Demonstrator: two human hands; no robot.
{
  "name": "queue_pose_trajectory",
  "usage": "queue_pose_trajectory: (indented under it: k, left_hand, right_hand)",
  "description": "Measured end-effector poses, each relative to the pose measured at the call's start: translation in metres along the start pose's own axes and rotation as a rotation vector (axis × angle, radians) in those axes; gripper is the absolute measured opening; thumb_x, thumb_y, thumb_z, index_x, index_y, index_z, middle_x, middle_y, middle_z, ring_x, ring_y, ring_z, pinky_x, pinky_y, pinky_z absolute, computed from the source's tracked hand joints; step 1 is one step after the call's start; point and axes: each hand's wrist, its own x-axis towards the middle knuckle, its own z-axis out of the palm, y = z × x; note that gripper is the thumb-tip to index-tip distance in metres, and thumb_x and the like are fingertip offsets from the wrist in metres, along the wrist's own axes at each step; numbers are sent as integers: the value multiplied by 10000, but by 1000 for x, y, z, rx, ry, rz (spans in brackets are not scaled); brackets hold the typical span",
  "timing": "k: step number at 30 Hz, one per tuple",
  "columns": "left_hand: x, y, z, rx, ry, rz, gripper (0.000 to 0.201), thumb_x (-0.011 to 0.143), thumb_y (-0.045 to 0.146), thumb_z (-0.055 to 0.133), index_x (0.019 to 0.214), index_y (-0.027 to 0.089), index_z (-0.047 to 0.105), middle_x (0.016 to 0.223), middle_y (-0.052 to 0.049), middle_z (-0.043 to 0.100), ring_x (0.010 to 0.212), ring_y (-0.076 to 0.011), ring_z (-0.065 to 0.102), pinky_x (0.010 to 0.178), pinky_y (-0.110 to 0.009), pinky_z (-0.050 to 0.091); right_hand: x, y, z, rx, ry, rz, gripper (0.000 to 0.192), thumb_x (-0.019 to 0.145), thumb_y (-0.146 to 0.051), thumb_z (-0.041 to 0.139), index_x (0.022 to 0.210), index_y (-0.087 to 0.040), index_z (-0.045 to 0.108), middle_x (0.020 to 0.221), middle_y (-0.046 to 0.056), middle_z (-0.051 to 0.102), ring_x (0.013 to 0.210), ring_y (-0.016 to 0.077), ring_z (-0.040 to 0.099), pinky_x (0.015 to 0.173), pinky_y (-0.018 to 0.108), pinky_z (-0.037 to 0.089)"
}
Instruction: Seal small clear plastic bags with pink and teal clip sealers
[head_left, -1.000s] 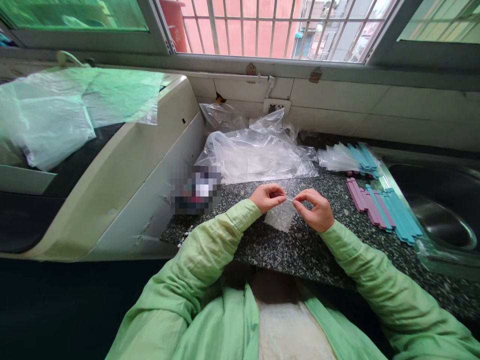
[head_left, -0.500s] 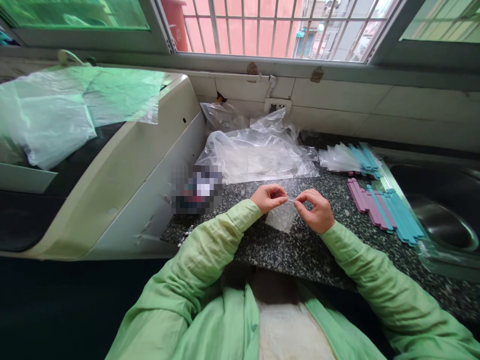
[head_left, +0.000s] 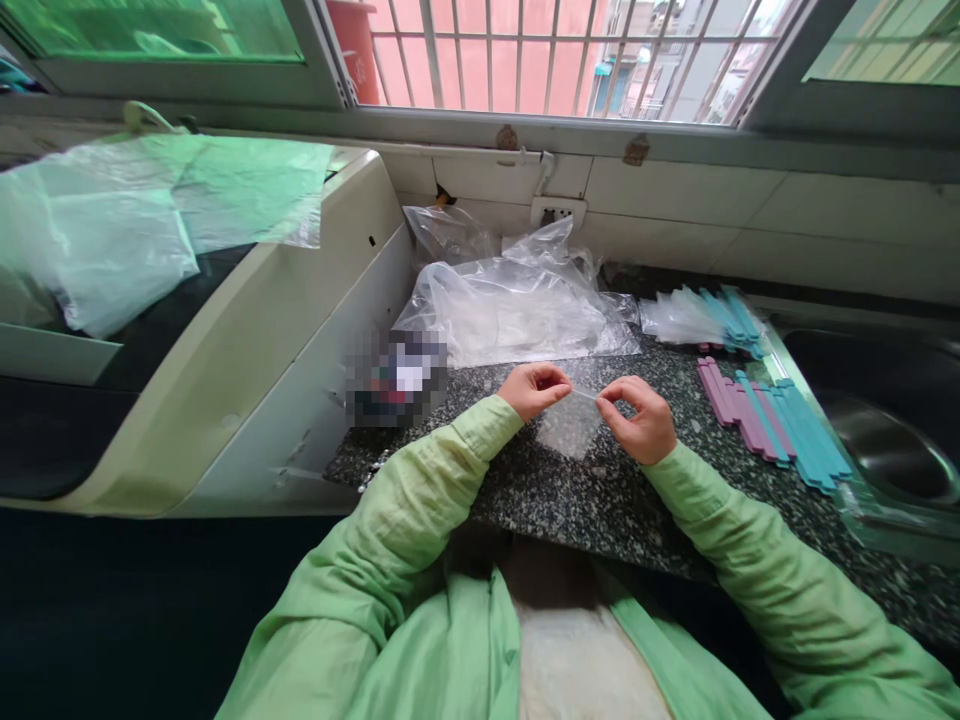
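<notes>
Between my hands hangs a small clear plastic bag (head_left: 570, 428), its pale top edge stretched across the gap and its body over the dark counter. My left hand (head_left: 534, 390) pinches one end of that edge between thumb and forefinger. At the other end, my right hand (head_left: 639, 418) is closed in a similar pinch, thumb and forefinger forming a ring. The bag is so see-through that I cannot tell whether anything is inside it.
Large clear plastic bags (head_left: 517, 310) lie behind my hands on the speckled counter (head_left: 540, 500). To the right are pink and blue strips (head_left: 780, 425), packed strips (head_left: 694, 315) and a metal sink (head_left: 885, 440). A bulky beige machine (head_left: 300, 280) stands left, near a blurred-out item (head_left: 397, 380).
My right hand has shifted slightly right, away from my left. More of the bag's top edge now shows between the fingertips. My left hand has hardly moved.
</notes>
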Motion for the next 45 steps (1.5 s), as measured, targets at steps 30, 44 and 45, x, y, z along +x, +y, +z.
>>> queue_pose_trajectory:
  k: [30,44,45]
  left_hand:
    - [-1,0,3,24,-39,-43,292,560,358,687,630,96,580,552,13,523,511,-47,428,495,-182,344]
    - [-1,1,2,69,-4,-16,281,581,358,671,628,99,572,541,20,503,489,-42,397,473,-184,318]
    - [-1,1,2,72,-7,-9,283,582,359,671,626,98,572,545,18,507,494,-43,403,476,-184,324]
  right_hand:
    - [0,-2,2,-1,-36,19,118,742,-195,534,626,-203,514,612,14,559,622,148,506,611,304,425]
    - [0,-1,0,13,-56,66,88,736,-217,547,650,-208,535,632,13,576,642,151,524,625,309,431]
    - [0,-1,0,18,-59,66,85,735,-217,549,652,-208,536,635,13,577,647,151,526,630,309,432]
